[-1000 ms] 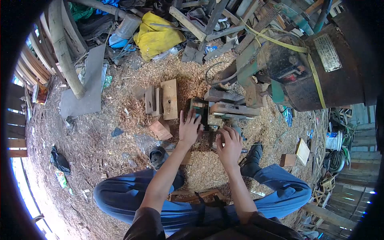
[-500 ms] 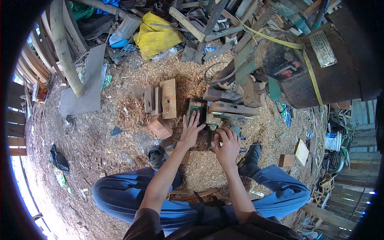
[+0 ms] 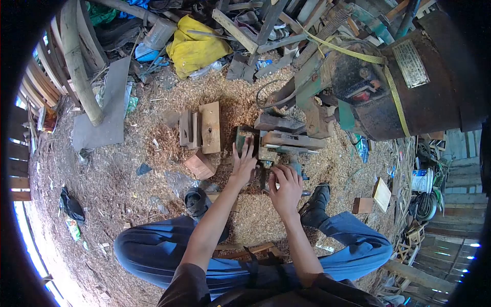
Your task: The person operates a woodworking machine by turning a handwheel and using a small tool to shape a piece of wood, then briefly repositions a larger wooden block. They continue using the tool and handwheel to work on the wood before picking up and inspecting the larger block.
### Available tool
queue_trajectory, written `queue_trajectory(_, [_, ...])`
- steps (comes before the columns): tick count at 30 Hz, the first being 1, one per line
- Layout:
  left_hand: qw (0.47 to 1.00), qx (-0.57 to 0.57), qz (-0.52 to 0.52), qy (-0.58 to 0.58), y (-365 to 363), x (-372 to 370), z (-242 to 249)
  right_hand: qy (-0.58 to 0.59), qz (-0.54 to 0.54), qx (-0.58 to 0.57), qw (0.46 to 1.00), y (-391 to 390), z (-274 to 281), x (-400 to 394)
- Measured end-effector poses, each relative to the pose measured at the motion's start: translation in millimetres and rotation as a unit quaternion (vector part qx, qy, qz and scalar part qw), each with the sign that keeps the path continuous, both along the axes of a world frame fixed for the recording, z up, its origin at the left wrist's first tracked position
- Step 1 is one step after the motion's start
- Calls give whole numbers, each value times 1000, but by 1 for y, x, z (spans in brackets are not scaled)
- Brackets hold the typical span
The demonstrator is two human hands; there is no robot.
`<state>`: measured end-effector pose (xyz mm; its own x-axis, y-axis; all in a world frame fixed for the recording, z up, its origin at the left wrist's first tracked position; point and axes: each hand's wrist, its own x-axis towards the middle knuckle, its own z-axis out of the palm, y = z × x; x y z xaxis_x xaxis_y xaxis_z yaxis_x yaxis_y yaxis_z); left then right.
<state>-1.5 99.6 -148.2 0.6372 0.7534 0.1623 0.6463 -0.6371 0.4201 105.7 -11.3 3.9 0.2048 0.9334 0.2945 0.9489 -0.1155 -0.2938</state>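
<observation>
While the left hand, fingers spread, reaches over the dark, green-faced boxy piece at frame centre, the right hand curls its fingers below the long brown wooden block; I cannot tell whether they grip anything.

No text can be read: the pale plate on the large rusty machine, beyond and to the right of the right-hand grip, bears rows of marks too small to make out.
</observation>
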Motion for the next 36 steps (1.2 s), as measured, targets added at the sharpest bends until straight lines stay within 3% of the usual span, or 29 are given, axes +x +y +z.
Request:
queue_trajectory(7, [998,-19,4,62,3,6,10,-4,2,-7,1000,1,1,-1])
queue_trajectory(9, [987,-108,-1,123,9,6,13,-11,4,-6,1000,2,0,-2])
queue_trajectory(13, [992,-81,2,95,20,9,8,-8,6,-9,1000,3,1,0])
queue_trajectory(17, [986,-51,20,159,19,16,-2,-7,8,-5,1000,2,-1,0])
queue_trajectory(23, [988,-77,-17,133,20,5,2,-1,9,-4,1000,1,2,-2])
queue_trajectory(29, [998,-34,2,52,10,4,-3,31,18,1,999,-5,1,5])
queue_trajectory(32, [995,-32,8,-96,-3,-11,-11,73,39,23,996,-15,12,13])
queue_trajectory(36, [987,-74,9,-141,-12,-35,44,104,-26,93,990,-47,19,58])
